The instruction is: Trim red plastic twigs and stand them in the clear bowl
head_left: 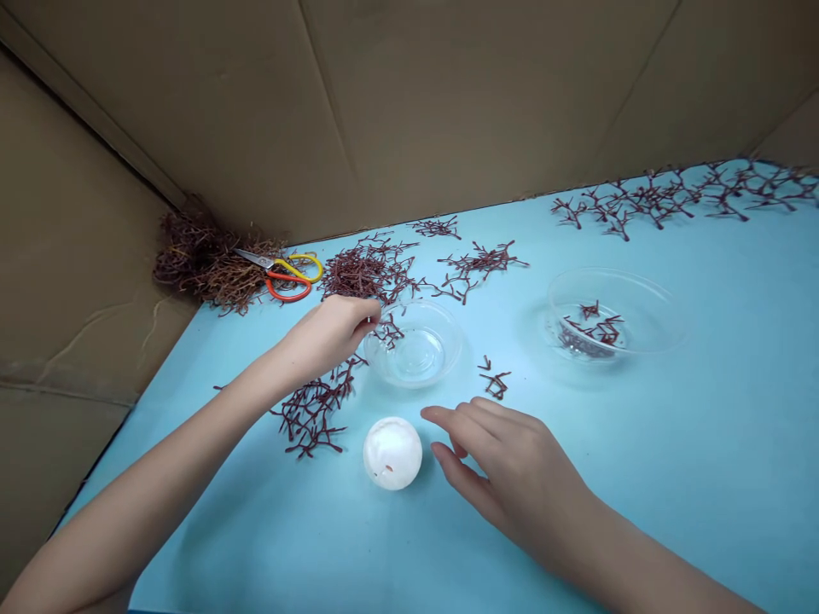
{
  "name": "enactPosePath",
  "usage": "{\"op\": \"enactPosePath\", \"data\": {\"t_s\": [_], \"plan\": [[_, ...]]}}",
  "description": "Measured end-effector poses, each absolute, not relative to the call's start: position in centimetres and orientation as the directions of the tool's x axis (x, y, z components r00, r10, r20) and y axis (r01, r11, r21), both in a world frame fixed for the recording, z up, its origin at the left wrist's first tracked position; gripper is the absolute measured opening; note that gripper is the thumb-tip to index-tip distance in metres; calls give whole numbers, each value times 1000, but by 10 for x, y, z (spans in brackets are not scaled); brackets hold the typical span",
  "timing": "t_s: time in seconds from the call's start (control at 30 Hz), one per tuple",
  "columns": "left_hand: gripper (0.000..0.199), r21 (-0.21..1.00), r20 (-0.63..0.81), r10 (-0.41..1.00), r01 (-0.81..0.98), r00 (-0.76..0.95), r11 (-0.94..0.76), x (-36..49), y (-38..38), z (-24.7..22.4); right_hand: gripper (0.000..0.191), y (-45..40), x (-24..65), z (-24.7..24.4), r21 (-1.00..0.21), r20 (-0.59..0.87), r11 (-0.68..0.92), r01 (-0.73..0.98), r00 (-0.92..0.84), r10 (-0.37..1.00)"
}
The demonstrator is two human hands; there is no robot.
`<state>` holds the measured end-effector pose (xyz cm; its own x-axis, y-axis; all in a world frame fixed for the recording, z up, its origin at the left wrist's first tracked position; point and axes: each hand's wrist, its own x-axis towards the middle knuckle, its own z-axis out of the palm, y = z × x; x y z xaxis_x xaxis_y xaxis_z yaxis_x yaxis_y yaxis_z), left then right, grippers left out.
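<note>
My left hand is pinched closed at the left rim of a clear plastic bowl. From its fingertips a small dark brown twig sprig hangs over that rim. My right hand hovers to the right of a round white thing; its thumb and index finger are apart and hold nothing. Small brown specks show on the white thing's surface; whether it is a ball or a filled cup I cannot tell. Below my left wrist lies a loose bunch of brown twigs.
Scissors with red and yellow handles rest on a twig heap at the back left. Behind the bowl lie a cut-twig pile and branched pieces. Another clear bowl holds twig bits. Cardboard walls border the blue table.
</note>
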<state>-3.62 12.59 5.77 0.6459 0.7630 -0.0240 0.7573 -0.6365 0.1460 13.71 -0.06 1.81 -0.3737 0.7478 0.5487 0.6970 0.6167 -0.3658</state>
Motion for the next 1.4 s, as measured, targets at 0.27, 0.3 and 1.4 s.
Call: {"op": "enactPosePath", "data": {"t_s": [0.27, 0.3, 1.4], "plan": [[11, 58, -15, 822, 821, 570, -568, -38, 120, 62, 21, -1, 137, 19, -334, 558, 622, 708, -383, 736], [12, 50, -16, 829, 828, 559, -558, -39, 119, 62, 21, -1, 137, 19, -331, 562, 622, 710, -381, 734], [15, 283, 15, 902, 863, 431, -417, -45, 119, 57, 19, -2, 138, 19, -311, 550, 622, 719, -398, 734]]}}
